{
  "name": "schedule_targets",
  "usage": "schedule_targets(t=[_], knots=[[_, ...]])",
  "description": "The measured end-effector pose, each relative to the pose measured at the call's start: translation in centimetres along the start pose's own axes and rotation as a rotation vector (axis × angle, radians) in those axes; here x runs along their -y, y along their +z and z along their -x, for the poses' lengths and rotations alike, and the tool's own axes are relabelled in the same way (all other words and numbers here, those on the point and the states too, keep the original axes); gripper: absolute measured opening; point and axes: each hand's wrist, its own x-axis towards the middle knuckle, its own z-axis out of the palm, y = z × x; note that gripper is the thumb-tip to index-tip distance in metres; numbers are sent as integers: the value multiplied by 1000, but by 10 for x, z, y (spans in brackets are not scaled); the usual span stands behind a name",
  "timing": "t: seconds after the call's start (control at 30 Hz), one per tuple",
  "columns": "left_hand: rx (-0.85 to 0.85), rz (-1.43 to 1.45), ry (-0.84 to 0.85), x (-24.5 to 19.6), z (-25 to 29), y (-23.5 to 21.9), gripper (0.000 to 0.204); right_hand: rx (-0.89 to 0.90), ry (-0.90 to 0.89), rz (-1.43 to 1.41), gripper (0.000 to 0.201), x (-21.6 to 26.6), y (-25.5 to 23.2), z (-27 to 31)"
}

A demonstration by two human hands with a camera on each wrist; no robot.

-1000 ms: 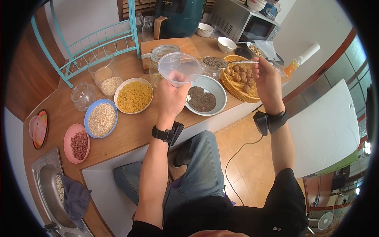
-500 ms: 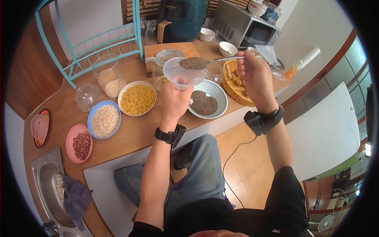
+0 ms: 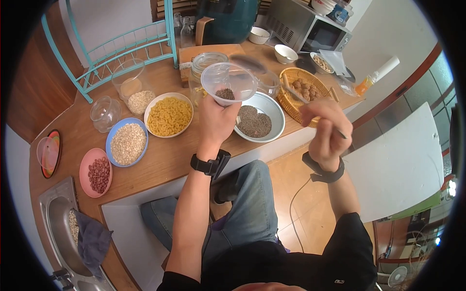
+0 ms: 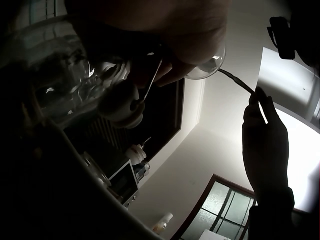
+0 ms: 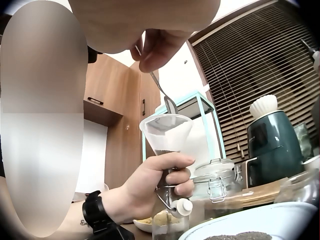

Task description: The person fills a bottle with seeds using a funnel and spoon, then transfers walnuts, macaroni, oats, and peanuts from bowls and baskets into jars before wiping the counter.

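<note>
My left hand [image 3: 217,121] grips a clear plastic funnel [image 5: 167,131] together with the neck of a glass swing-top bottle [image 5: 167,229] under it. The bottle's white stopper [image 5: 182,206] hangs at the side. Small dark seeds [image 3: 225,94] lie low in the funnel. My right hand [image 3: 325,131] is raised to the right and pinches a metal spoon [image 5: 171,106] by its handle. In the right wrist view the spoon's bowl points down over the funnel's rim; it is blurred in the head view. Just right of my left hand stands a white bowl [image 3: 280,116] of dark seeds [image 3: 255,122].
Left along the counter stand dishes of yellow pasta [image 3: 169,115], oats [image 3: 128,143] and reddish peanuts [image 3: 99,174]. Behind my left hand is a clip-top jar [image 3: 208,60]. A wicker basket [image 3: 286,104] holds walnuts. A sink [image 3: 53,213] lies front left.
The spoon, heaped with dark seeds, came left to the funnel and was tipped. Seeds now lie in the funnel, and my right hand has turned over and lowered. My left hand stayed nearly in place.
</note>
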Motion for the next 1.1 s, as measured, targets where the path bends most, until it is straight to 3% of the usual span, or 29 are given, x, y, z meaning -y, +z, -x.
schedule_targets(t=[0.07, 0.1, 0.23, 0.5, 0.8, 1.1], knots=[[-4, 19, 8, 3, 0, 1, 21, -142, 78, 28, 25, -3, -4, 15], [-2, 33, 7, 4, -1, 1, 20, -277, 228, -51, 26, -4, -1, 24], [3, 25, 15, 4, 0, 0, 19, -229, 649, -127, 28, -31, -5, 70], [-8, 29, 9, 10, 0, 1, 18, -166, 847, -150, 27, -43, 7, 151], [20, 90, -37, 14, -1, 3, 16, -351, 1204, -599, 34, -29, 28, 151], [40, 62, -10, 12, -1, 3, 17, -510, 1295, -767, 30, -35, 39, 150]])
